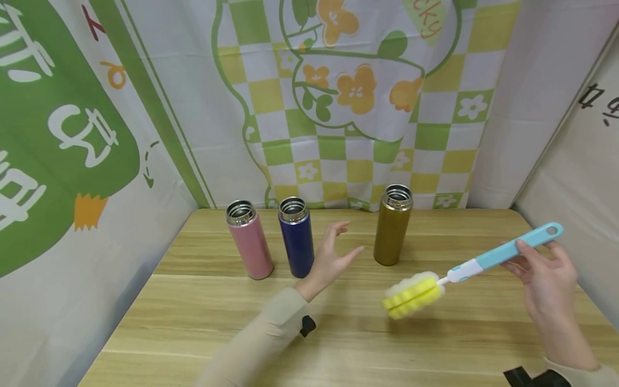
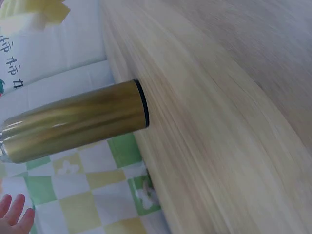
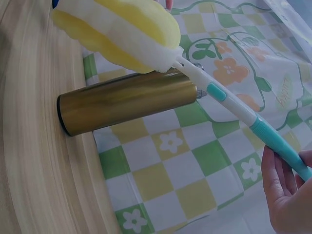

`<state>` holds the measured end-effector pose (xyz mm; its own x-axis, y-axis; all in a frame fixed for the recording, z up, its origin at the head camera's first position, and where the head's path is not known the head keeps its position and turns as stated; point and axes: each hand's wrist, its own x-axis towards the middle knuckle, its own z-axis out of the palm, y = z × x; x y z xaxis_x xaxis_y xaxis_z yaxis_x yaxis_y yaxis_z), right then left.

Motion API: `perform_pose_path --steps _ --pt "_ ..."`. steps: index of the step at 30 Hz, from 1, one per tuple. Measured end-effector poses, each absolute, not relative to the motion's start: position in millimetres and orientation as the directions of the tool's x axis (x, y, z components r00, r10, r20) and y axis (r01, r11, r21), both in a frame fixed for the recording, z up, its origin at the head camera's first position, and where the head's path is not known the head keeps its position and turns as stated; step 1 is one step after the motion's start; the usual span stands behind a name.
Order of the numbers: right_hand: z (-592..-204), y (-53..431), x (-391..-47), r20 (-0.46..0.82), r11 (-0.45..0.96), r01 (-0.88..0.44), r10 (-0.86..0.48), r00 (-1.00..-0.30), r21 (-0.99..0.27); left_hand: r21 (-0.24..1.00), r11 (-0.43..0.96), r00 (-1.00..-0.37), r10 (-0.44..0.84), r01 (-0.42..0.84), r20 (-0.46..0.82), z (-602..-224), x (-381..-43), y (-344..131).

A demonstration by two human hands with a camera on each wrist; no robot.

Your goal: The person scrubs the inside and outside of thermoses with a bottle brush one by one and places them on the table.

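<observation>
My right hand [image 1: 548, 274] grips the light-blue handle of a bottle brush [image 1: 508, 252], whose yellow and white sponge head points left above the table. Fingers and thumb wrap the handle in the right wrist view. My left hand [image 1: 331, 260] is in the air with fingers spread, holding nothing, just right of a blue bottle [image 1: 297, 242]. A gold bottle [image 1: 393, 228] stands upright and lidless beyond the gap between the hands. Left of the blue bottle is a pink bottle [image 1: 251, 242], also upright with its mouth uncovered.
All three bottles stand toward the back of the wood-grain table [image 1: 338, 344]. Behind them hangs a checked cloth with flowers [image 1: 358, 161]. Printed cloth walls [image 1: 48, 134] close in the left and right sides.
</observation>
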<state>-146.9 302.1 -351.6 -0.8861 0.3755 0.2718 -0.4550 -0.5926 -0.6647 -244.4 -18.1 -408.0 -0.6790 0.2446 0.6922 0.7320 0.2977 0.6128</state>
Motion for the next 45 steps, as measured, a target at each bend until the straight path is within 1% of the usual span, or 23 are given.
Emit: perform_pose_path --steps 2,4,7,10,14,17,20,23,27,37,45 --pt "-351 303 -146 0.269 -0.587 -0.455 0.379 -0.885 -0.669 0.683 0.279 -0.738 0.244 0.675 0.63 -409 -249 -10" --pt "-351 304 -146 0.268 -0.582 -0.456 0.382 -0.885 -0.673 0.735 0.259 -0.778 0.244 0.627 0.578 -409 -254 -2" --pt "-351 306 -145 0.274 -0.582 -0.455 0.375 -0.885 -0.674 0.785 0.229 -0.814 0.246 0.576 0.526 -411 -262 10" --pt "-352 307 -145 0.271 -0.589 -0.448 0.369 -0.889 -0.673 0.824 0.221 -0.846 0.256 0.521 0.467 -406 -262 20" --pt "-353 308 -146 0.259 -0.593 -0.431 0.356 -0.898 -0.68 0.841 0.24 -0.865 0.274 0.486 0.421 -413 -270 32" --pt "-356 308 -147 0.263 -0.597 -0.434 0.355 -0.897 -0.675 0.856 0.256 -0.882 0.284 0.448 0.377 -424 -282 42" --pt "-357 306 -148 0.27 -0.597 -0.439 0.354 -0.895 -0.671 0.887 0.25 -0.903 0.298 0.388 0.31 -425 -285 50" --pt "-358 306 -149 0.269 -0.597 -0.438 0.354 -0.896 -0.673 0.913 0.218 -0.91 0.317 0.345 0.268 -427 -287 58" --pt "-358 304 -149 0.258 -0.594 -0.433 0.359 -0.897 -0.678 0.932 0.186 -0.917 0.315 0.312 0.244 -428 -290 65" --pt "-360 304 -150 0.253 -0.599 -0.438 0.371 -0.894 -0.671 0.931 0.215 -0.94 0.241 0.294 0.241 -420 -299 74" --pt "-360 308 -150 0.262 -0.616 -0.458 0.386 -0.885 -0.64 0.944 0.153 -0.934 0.257 0.294 0.249 -416 -296 65"
